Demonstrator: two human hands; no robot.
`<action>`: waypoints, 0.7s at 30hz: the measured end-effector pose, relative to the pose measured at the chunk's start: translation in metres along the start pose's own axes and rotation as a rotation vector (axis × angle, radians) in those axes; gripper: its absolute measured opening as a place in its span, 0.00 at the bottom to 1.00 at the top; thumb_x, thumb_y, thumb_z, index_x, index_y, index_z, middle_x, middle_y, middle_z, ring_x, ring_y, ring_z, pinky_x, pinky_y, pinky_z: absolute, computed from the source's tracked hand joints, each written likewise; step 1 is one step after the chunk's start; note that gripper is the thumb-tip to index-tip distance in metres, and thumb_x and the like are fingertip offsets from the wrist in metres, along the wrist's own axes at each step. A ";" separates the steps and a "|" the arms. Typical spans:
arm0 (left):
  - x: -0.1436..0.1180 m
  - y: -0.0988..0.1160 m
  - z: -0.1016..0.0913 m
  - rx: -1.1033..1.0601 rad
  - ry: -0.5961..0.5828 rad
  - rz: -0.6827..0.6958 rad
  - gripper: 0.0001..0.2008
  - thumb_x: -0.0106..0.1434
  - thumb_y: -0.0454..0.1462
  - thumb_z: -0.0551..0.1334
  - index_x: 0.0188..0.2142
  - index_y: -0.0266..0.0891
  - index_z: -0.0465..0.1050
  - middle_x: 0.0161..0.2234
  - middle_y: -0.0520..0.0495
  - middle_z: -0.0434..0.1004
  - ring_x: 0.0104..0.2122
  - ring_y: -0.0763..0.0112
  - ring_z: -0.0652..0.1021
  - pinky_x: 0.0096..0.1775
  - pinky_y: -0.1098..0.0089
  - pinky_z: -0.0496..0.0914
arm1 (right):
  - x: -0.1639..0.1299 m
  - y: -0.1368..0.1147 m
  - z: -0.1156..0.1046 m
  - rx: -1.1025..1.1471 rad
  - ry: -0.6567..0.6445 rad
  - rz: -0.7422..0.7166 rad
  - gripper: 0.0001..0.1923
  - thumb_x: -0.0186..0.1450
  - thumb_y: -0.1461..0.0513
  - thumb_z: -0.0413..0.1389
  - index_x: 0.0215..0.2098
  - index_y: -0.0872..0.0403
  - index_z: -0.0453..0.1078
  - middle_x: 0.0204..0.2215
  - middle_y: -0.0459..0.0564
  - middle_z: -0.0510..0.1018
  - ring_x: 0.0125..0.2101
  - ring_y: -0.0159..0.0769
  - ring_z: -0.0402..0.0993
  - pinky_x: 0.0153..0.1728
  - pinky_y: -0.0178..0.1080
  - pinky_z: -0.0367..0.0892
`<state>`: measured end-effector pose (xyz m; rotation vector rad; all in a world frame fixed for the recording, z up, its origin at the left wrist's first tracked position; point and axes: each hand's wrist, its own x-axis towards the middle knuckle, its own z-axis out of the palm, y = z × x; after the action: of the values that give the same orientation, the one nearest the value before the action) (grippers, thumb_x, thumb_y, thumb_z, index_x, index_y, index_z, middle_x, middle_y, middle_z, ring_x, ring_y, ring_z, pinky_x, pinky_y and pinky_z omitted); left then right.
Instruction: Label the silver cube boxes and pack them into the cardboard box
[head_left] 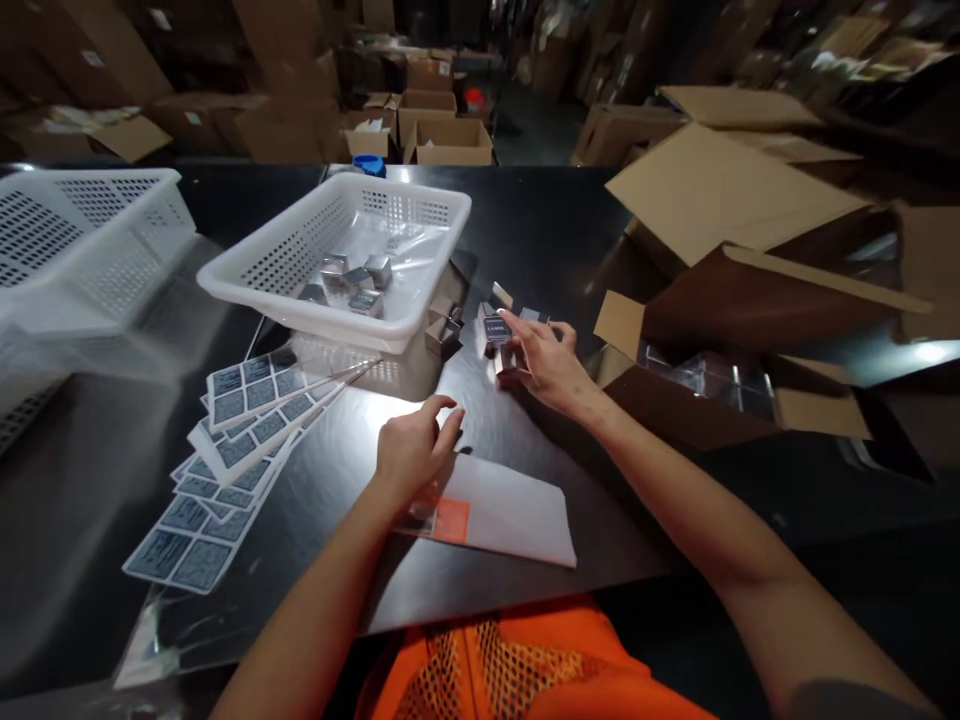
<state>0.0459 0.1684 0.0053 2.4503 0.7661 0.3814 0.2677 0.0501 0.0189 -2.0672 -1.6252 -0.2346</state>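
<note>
While right hand (546,362) pinches small silver printed box (496,328) on dark table (562,230), far centre, left hand (411,448) rests loosely curled, empty, on white paper sheet (510,515). Likely labelling step; next needs sticker from blue label sheets (240,420), left.

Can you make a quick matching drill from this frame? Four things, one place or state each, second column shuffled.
Things:
1. right hand
2. left hand
3. sticker sheets
4. white basket

Places or states:
A. fanned out on the dark table, left of the hands
B. holds several small silver boxes
C. fingers on a small silver box
D. on a white sheet with an orange patch

Pairs: 1-C, 2-D, 3-A, 4-B
</note>
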 end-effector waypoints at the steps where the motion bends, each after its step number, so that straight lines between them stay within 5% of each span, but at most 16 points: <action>1: 0.000 0.000 -0.002 -0.059 0.023 -0.009 0.14 0.69 0.45 0.62 0.49 0.41 0.78 0.25 0.52 0.80 0.24 0.69 0.78 0.31 0.70 0.63 | -0.006 -0.004 0.002 0.069 0.077 -0.023 0.32 0.66 0.67 0.54 0.68 0.52 0.56 0.51 0.60 0.81 0.56 0.52 0.75 0.61 0.64 0.55; 5: -0.002 -0.002 -0.005 -0.240 0.145 0.064 0.29 0.58 0.47 0.72 0.57 0.41 0.71 0.42 0.48 0.84 0.27 0.71 0.80 0.32 0.71 0.69 | -0.037 -0.027 0.010 0.230 0.274 -0.127 0.14 0.65 0.63 0.56 0.47 0.44 0.64 0.42 0.51 0.84 0.45 0.48 0.81 0.52 0.60 0.67; 8: -0.006 -0.005 -0.003 -0.245 0.227 0.214 0.34 0.56 0.46 0.73 0.60 0.42 0.68 0.49 0.44 0.83 0.38 0.65 0.83 0.35 0.70 0.74 | -0.054 -0.043 0.017 0.353 0.334 -0.209 0.14 0.62 0.63 0.59 0.38 0.42 0.58 0.37 0.44 0.84 0.42 0.47 0.83 0.44 0.56 0.75; 12: -0.009 -0.010 0.001 -0.133 0.308 0.449 0.32 0.60 0.44 0.71 0.62 0.42 0.65 0.55 0.40 0.80 0.48 0.60 0.82 0.42 0.67 0.77 | -0.059 -0.057 0.017 0.522 0.361 -0.168 0.24 0.67 0.60 0.58 0.54 0.37 0.50 0.44 0.45 0.83 0.44 0.45 0.83 0.47 0.57 0.77; 15: -0.010 -0.011 -0.001 -0.098 0.285 0.522 0.35 0.60 0.43 0.71 0.64 0.43 0.62 0.54 0.40 0.80 0.45 0.62 0.83 0.40 0.69 0.77 | -0.056 -0.060 0.010 0.815 0.203 0.052 0.38 0.68 0.55 0.62 0.64 0.39 0.41 0.50 0.51 0.82 0.47 0.44 0.82 0.51 0.54 0.75; 21: -0.011 -0.004 -0.005 -0.023 0.284 0.633 0.37 0.63 0.44 0.69 0.66 0.41 0.57 0.54 0.35 0.79 0.49 0.57 0.82 0.39 0.67 0.78 | -0.054 -0.055 0.003 1.099 0.059 0.292 0.54 0.56 0.49 0.71 0.66 0.44 0.39 0.44 0.50 0.83 0.41 0.42 0.81 0.40 0.46 0.73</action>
<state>0.0336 0.1665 0.0059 2.5998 0.0600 0.9791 0.2002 0.0145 0.0083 -1.3496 -0.9953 0.5738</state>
